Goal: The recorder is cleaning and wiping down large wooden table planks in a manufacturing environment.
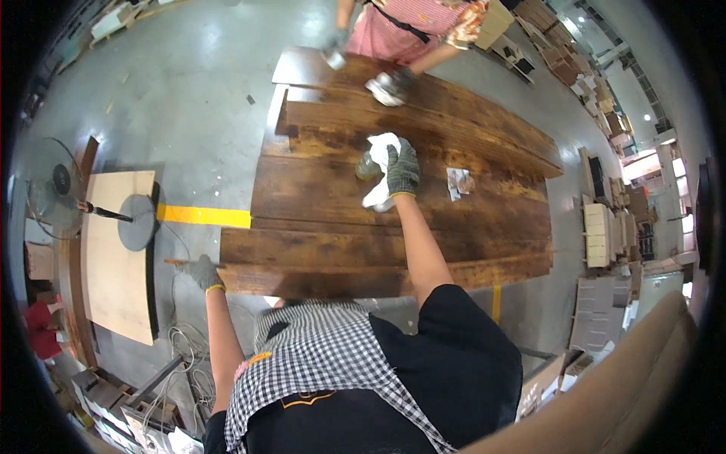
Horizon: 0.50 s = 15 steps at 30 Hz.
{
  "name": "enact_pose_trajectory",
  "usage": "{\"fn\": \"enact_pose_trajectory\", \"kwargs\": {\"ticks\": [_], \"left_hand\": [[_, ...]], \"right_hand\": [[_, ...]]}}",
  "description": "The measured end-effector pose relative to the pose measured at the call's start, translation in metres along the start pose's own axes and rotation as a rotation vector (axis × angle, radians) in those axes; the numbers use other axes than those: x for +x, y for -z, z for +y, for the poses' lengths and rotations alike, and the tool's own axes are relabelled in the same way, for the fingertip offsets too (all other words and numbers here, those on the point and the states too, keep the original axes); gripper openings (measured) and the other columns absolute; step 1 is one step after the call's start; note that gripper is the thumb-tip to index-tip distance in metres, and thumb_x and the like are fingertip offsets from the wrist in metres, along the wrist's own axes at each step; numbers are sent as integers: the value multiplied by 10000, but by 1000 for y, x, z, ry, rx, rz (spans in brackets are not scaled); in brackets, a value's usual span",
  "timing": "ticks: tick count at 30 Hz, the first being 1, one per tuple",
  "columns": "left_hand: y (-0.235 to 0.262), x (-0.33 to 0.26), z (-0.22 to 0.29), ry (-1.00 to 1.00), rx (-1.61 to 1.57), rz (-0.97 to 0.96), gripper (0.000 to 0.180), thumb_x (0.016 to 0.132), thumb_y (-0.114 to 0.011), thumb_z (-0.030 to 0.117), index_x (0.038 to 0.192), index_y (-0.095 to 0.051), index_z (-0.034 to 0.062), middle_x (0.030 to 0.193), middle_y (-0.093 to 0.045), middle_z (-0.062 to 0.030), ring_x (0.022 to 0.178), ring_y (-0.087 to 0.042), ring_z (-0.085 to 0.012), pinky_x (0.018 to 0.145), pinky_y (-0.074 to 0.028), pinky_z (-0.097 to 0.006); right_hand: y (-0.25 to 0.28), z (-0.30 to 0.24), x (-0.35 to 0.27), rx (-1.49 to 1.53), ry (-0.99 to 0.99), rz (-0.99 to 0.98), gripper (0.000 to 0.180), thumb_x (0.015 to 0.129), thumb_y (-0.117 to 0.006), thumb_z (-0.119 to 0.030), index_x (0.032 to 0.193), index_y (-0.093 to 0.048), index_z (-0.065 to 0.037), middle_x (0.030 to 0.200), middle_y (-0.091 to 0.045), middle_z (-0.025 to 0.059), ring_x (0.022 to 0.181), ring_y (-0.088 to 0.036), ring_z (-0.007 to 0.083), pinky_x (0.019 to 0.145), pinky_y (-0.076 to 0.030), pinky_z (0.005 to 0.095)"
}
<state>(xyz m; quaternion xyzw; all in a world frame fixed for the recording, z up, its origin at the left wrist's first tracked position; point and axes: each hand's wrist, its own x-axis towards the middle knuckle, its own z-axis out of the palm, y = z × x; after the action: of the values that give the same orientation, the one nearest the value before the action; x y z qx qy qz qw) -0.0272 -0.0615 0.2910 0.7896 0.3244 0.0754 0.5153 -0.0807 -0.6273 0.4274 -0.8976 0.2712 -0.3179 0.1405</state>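
Observation:
My right hand, in a dark grey knit glove, is closed on a crumpled white cloth over the middle of the brown wooden boards. Just left of the cloth is a greenish, see-through container, partly covered by it. At the near left corner of the boards, my gloved left hand is closed around a thin brown stick-like piece, which pokes out leftward. What kind of thing it is, I cannot make out. A small patterned piece of paper lies to the right of my right hand.
Across the boards a co-worker in a red checked apron presses a white cloth on the far board. A standing fan and a pale panel are at left. Cables lie on the floor; stacked boxes stand at right.

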Motion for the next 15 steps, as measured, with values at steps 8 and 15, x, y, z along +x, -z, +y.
{"fn": "enact_pose_trajectory", "kwargs": {"ticks": [8,15], "left_hand": [[34,97,-111,-142,295,251,451,857,-638,232,1089,-601,-153,1043,-675,-301,924,-650,-404,810,-519,-474],[18,86,-112,-398,133,551,365,869,-630,227,1036,-614,-98,924,-673,-206,768,-605,-338,733,-509,-445]], "right_hand": [[-96,1,12,-125,-99,-569,466,910,-594,-439,1261,-553,-134,1272,-602,213,1131,-621,412,934,-515,516],[-114,15,5,-215,27,-588,511,893,-618,-404,1340,-485,-198,1388,-513,232,1103,-647,405,884,-539,539]]}}
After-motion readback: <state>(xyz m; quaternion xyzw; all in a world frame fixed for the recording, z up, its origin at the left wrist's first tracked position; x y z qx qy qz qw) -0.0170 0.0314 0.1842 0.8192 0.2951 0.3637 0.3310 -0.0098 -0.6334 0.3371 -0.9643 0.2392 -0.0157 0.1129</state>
